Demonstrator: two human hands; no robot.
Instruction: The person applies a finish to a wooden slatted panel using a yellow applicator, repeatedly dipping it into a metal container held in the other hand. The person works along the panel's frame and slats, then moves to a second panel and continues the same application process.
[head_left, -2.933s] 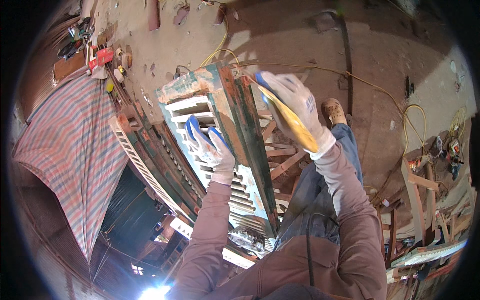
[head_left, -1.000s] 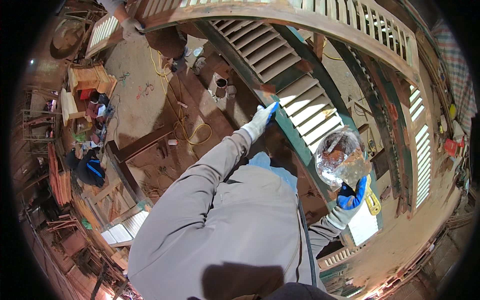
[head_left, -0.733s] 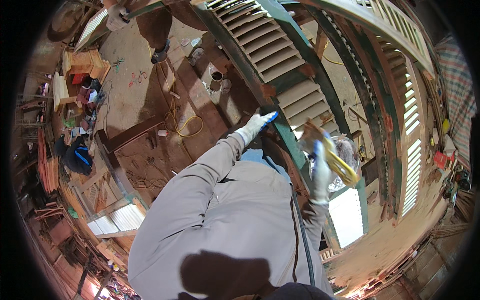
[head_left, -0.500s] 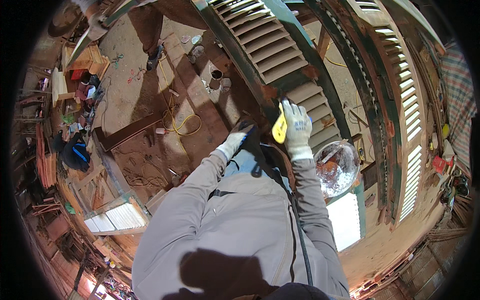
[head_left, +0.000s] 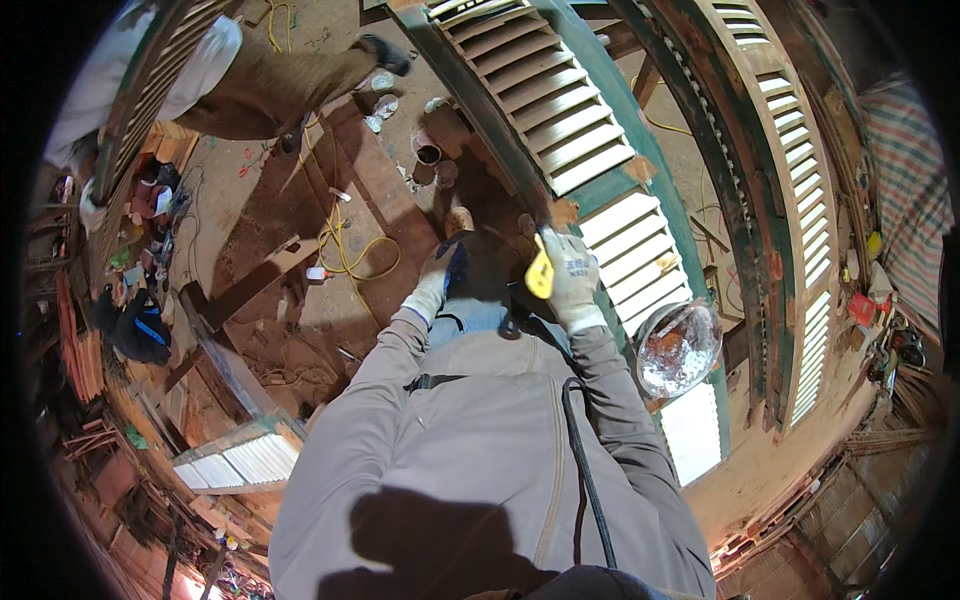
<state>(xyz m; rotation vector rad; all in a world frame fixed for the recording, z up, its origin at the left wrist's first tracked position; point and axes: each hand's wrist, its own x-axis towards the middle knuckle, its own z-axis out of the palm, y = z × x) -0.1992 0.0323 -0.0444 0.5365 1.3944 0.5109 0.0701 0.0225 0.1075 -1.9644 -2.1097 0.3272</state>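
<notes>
grey jacket: the wearer's jacket [head_left: 470,440] is filling the lower middle, with a dark shadow falling across it.
green louvred panel: the long panel [head_left: 612,92] is slanting from the top middle down toward the right, its pale slats catching the light, its near edge running just beyond the right hand.
second louvred panel: the brown-framed panel [head_left: 790,235] is standing farther right, apart from the green one.
co-worker: another person [head_left: 280,88] is bending at the upper left, partly hidden behind a slatted shutter [head_left: 150,85].
striped sheet: the checked cloth [head_left: 908,175] is hanging at the right rim.
yellow cable: the cord [head_left: 345,265] is looping over the floor on the left.
metal bowl: the shiny round bowl [head_left: 680,350], streaked reddish inside, is resting over the lower slats of the green louvred panel.
right hand: the gloved hand [head_left: 574,272] is curling its fingers around a yellow-handled tool; whether it is touching the panel, one cannot tell.
left hand: the gloved hand [head_left: 430,283] is hanging beside the blue trousers [head_left: 468,318]; its fingers are pointing away and lying in shade, so whether they are gripping anything, one cannot tell.
tool: the yellow-handled tool [head_left: 540,270] is jutting from the left side of the right hand, its blade staying out of sight.
container: a small white container [head_left: 316,273] is lying beside the cable.
</notes>
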